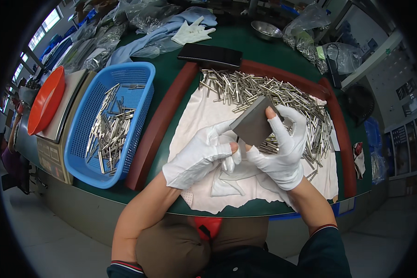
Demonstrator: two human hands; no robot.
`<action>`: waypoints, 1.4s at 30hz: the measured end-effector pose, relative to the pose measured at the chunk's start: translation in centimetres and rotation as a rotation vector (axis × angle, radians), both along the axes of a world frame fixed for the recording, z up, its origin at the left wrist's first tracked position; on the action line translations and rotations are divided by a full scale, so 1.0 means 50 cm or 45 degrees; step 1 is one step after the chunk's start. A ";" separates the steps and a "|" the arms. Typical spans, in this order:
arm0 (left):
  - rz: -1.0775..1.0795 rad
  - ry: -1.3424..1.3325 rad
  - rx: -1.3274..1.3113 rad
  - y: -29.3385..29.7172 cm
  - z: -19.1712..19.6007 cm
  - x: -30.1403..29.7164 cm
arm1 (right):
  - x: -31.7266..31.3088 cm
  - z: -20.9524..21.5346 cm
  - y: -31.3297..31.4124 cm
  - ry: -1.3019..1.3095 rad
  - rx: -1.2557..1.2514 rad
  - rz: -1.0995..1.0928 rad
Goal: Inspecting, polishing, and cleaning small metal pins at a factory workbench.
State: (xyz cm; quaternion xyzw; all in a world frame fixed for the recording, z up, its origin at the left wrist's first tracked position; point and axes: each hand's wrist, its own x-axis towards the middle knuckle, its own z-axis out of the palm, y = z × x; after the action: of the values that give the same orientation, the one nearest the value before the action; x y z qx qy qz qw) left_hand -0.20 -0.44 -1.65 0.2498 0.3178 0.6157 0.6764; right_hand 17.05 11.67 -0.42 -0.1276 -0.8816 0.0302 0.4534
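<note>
My right hand (pixel 285 150), in a white glove with bare fingertips, grips a flat dark grey block (pixel 252 124) by its right side, tilted above the cloth. Close to the block's lower left corner, my gloved left hand (pixel 204 150) is closed with thumb and fingers together. A thin metal pin (pixel 237 138) shows only a short dark end there; the left fingers hide the rest. Beyond both hands a large heap of slim silvery metal pins (pixel 264 88) covers the far and right parts of a pale pink cloth (pixel 194 116). A white cloth (pixel 229 185) lies beneath the hands.
Dark red bars (pixel 160 129) frame the cloth on the green table. At left, a blue basket (pixel 148 92) holds more pins, beside a scale (pixel 55 155) with an orange-red dish (pixel 48 102). Behind are a black case (pixel 211 54), a white glove (pixel 193 31) and a metal bowl (pixel 266 30).
</note>
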 end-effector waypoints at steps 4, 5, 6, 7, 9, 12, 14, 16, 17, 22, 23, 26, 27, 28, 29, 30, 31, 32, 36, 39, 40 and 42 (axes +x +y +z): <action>-0.029 -0.047 0.018 -0.002 -0.001 -0.003 | 0.016 -0.008 0.004 0.023 -0.109 0.063; -0.027 -0.046 0.015 -0.004 -0.001 -0.004 | 0.013 -0.009 0.003 0.024 -0.113 0.064; -0.028 -0.044 0.018 -0.005 0.001 -0.006 | 0.009 -0.009 0.003 0.011 -0.107 0.037; -0.028 -0.041 0.021 -0.007 0.002 -0.006 | 0.007 -0.009 0.002 -0.002 -0.102 0.010; -0.016 -0.015 0.018 -0.005 0.007 -0.001 | 0.009 -0.003 0.004 -0.002 -0.118 0.056; -0.033 -0.017 0.039 0.000 0.015 -0.001 | 0.015 -0.003 0.007 -0.032 -0.169 0.075; -0.059 -0.046 0.063 -0.002 0.012 -0.004 | 0.011 -0.002 0.005 -0.007 -0.090 0.024; -0.048 -0.020 0.061 -0.007 -0.001 -0.009 | 0.009 -0.001 0.003 -0.038 -0.184 0.069; -0.052 -0.021 0.064 -0.005 0.002 -0.006 | 0.011 0.002 0.004 -0.074 -0.267 0.105; -0.058 -0.045 0.037 -0.004 -0.007 -0.010 | 0.010 0.001 -0.001 -0.039 -0.083 0.021; -0.056 -0.044 0.038 -0.003 -0.005 -0.008 | 0.009 0.002 -0.002 -0.019 -0.089 0.052; -0.071 -0.077 0.044 0.001 -0.002 -0.006 | 0.010 -0.002 0.005 -0.048 -0.170 0.050; -0.071 -0.111 0.065 0.001 -0.006 -0.007 | 0.010 -0.003 0.004 -0.061 -0.096 -0.012; -0.071 -0.145 0.087 0.001 -0.009 -0.008 | 0.009 -0.001 0.000 -0.060 -0.096 -0.012; -0.072 -0.145 0.088 0.002 -0.013 -0.008 | 0.005 -0.002 -0.003 -0.019 -0.088 0.016; -0.065 -0.133 0.086 0.001 -0.016 -0.006 | 0.003 -0.002 -0.004 0.023 -0.080 0.044; -0.058 -0.120 0.084 0.002 -0.019 -0.006 | 0.010 0.000 0.000 -0.056 -0.252 0.077; -0.055 -0.118 0.084 0.002 -0.015 -0.005 | 0.008 -0.003 0.001 -0.054 -0.252 0.080; -0.084 -0.183 0.094 0.002 -0.023 -0.006 | 0.004 -0.011 -0.003 0.011 0.045 -0.037; -0.070 -0.266 0.086 0.001 -0.011 -0.004 | 0.001 -0.017 -0.006 0.049 -0.051 -0.019; -0.063 -0.300 0.049 0.001 -0.005 -0.001 | 0.001 -0.020 -0.006 0.073 -0.208 0.023; -0.056 -0.311 0.045 0.001 -0.001 0.002 | 0.007 -0.015 -0.003 0.014 -0.257 0.051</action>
State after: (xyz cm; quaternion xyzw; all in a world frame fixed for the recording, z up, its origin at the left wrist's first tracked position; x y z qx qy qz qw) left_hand -0.12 -0.42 -1.69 0.1915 0.2166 0.6321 0.7189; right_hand 17.41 11.53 -1.18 -0.1547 -0.8740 0.1286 0.4424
